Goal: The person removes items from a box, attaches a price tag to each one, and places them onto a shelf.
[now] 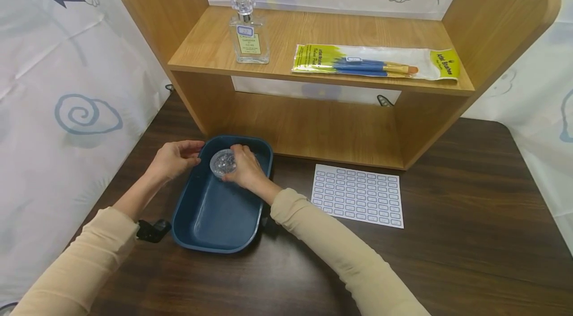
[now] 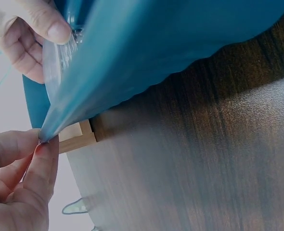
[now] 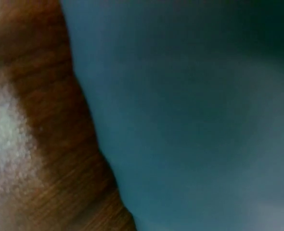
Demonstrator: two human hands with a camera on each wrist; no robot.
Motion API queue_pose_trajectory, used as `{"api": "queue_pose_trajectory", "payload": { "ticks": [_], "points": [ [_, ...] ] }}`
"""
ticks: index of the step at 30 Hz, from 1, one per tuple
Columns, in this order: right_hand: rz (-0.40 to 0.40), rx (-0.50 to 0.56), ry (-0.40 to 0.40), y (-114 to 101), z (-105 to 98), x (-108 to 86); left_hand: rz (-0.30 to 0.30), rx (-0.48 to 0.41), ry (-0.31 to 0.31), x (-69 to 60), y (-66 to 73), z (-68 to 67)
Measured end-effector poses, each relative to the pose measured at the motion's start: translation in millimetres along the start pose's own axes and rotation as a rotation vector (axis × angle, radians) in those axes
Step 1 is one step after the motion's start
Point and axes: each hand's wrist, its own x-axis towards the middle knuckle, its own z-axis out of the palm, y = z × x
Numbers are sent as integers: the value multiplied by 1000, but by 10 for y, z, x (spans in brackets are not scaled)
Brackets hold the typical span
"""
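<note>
A blue tray lies on the dark table in front of the shelf unit. Inside its far left part is a clear round container, which the right hand grips from the right side. The left hand pinches the tray's left rim between thumb and fingers, plainly seen in the left wrist view, where the hand is at the lower left and the right hand holds the clear container. Only the blue tray wall and table show in the right wrist view.
A wooden shelf stands behind, holding a glass perfume bottle and a packet of brushes. Right of the tray lies a sheet of labels on the table. Patterned cloth hangs at the left.
</note>
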Motion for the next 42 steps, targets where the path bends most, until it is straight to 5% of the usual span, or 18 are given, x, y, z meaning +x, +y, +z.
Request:
{"api": "queue_pose_trajectory", "payload": {
  "ticks": [22,42],
  "points": [
    [-22,-11,6,-24,-172,-115,0,32,-9,8,-1,17],
    [-180,194,130,185,-899,-621,7,6,-11,-6,2,-2]
  ]
}}
